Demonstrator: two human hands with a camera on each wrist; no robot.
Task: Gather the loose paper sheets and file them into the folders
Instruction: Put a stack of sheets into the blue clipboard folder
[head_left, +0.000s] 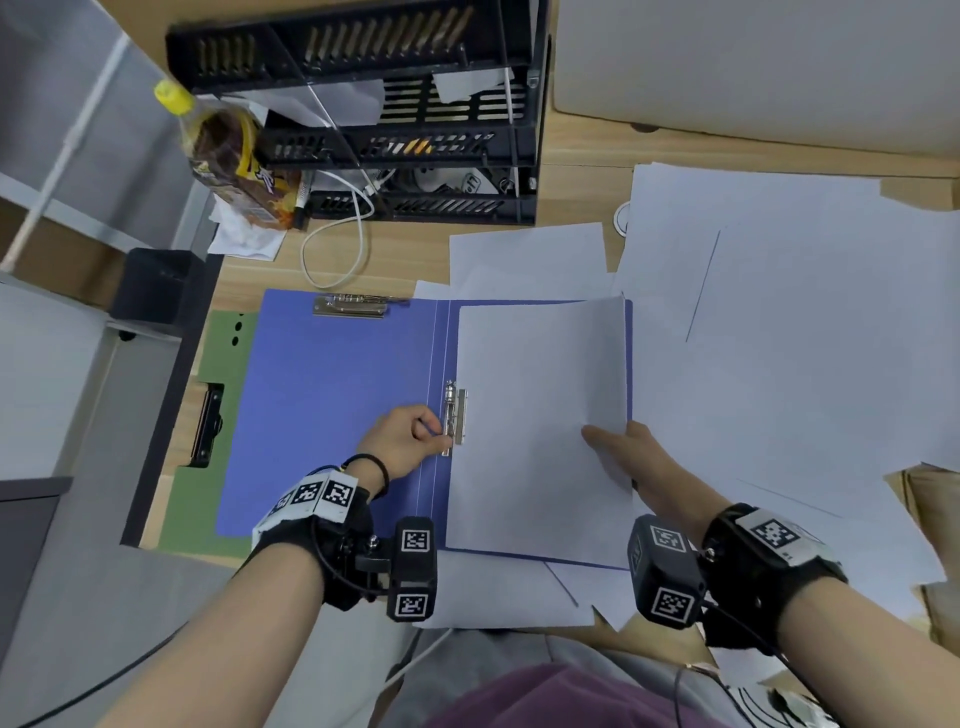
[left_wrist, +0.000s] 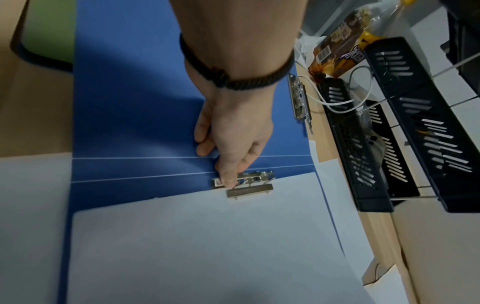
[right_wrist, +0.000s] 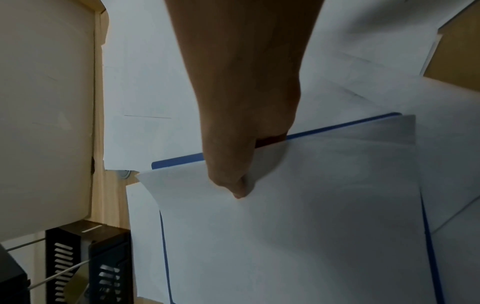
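Observation:
An open blue folder (head_left: 332, 405) lies flat on the desk. White sheets (head_left: 540, 415) rest on its right half, their left edge at the metal spring clip (head_left: 454, 418) by the spine. My left hand (head_left: 410, 439) has curled fingers and pinches the clip's lever (left_wrist: 228, 181). My right hand (head_left: 628, 457) pinches the right edge of the sheets (right_wrist: 311, 226), thumb on top, fingers underneath. A second clip (head_left: 350, 305) sits at the top of the folder's left half. Many loose white sheets (head_left: 805, 322) lie spread to the right.
A green folder (head_left: 208, 374) with a black clip lies under the blue one at the left desk edge. A black tiered tray rack (head_left: 415, 119), a bottle with a yellow cap (head_left: 228, 150) and a white cable (head_left: 358, 234) stand behind. A box (head_left: 753, 67) sits at back right.

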